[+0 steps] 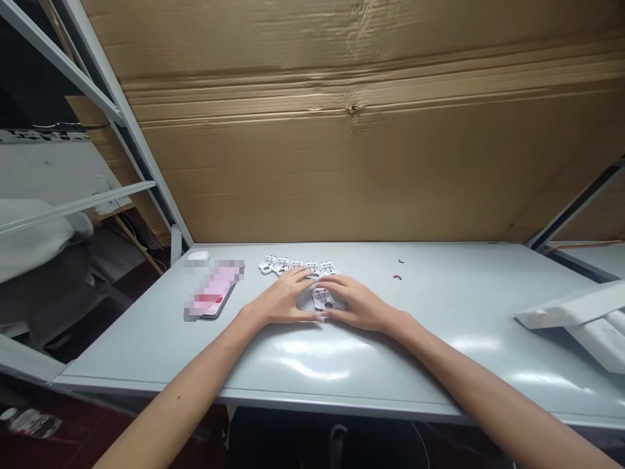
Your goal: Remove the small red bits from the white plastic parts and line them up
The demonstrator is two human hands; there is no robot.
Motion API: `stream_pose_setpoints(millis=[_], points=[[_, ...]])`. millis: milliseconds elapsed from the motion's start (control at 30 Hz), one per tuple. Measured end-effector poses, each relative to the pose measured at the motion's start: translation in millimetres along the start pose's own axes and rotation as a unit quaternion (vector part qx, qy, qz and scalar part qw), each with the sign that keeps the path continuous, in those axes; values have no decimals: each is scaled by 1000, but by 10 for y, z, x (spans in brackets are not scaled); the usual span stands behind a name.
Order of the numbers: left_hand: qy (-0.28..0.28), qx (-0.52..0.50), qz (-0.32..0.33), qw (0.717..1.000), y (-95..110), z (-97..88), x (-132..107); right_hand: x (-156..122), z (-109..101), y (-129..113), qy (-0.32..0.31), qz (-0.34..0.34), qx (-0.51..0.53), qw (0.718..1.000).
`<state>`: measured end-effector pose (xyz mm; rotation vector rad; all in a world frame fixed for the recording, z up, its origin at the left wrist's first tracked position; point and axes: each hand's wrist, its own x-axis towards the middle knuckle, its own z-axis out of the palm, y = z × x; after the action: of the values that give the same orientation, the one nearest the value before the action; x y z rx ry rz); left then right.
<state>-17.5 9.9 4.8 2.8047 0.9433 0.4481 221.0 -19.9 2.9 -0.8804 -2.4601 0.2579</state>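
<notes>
A small white plastic part with cut-outs [323, 299] lies flat on the grey table [439, 306] between my hands. My left hand [287, 298] rests to its left, fingers stretched forward and thumb spread toward the near side. From the right, my right hand [359, 302] curves around the same part, its thumb and fingers apart. The fingertips of both hands nearly meet; whether they press on the part, I cannot tell. Several similar white parts [267, 264] form a row just beyond my fingers, and my left fingers partly cover some of them.
A pink, blurred phone-like slab [217, 286] lies on the left, with a white rounded object [198, 256] behind it. Two tiny dark pieces, one partly red [397, 277], sit on the right. White foam-like strips [571, 309] jut over the right side. A cardboard wall [342, 176] closes off the back.
</notes>
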Motion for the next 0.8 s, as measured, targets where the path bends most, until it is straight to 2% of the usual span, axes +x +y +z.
stream_pose_setpoints(millis=[100,167,200,233,300,367,467,667,800], points=[[-2,8,1,1000,31,-3,10,-54,-131,159,58,34,6,998],[1,16,4,1000,56,-3,20,-132,-280,334,95,124,-20,988],[3,21,5,1000,69,-3,26,-178,-356,424,112,197,-49,973],[5,25,7,1000,80,-2,30,-224,-424,508,109,265,-80,955],[8,32,8,999,96,2,38,-310,-527,639,62,372,-127,917],[11,33,8,999,99,11,40,-374,-583,712,22,432,-149,889],[21,30,7,999,87,24,37,-420,-605,741,-1,459,-147,876],[23,34,4,999,88,15,30,-428,-599,719,-15,471,-98,876],[9,47,-1,999,104,10,39,-385,-558,667,-33,443,-72,893]])
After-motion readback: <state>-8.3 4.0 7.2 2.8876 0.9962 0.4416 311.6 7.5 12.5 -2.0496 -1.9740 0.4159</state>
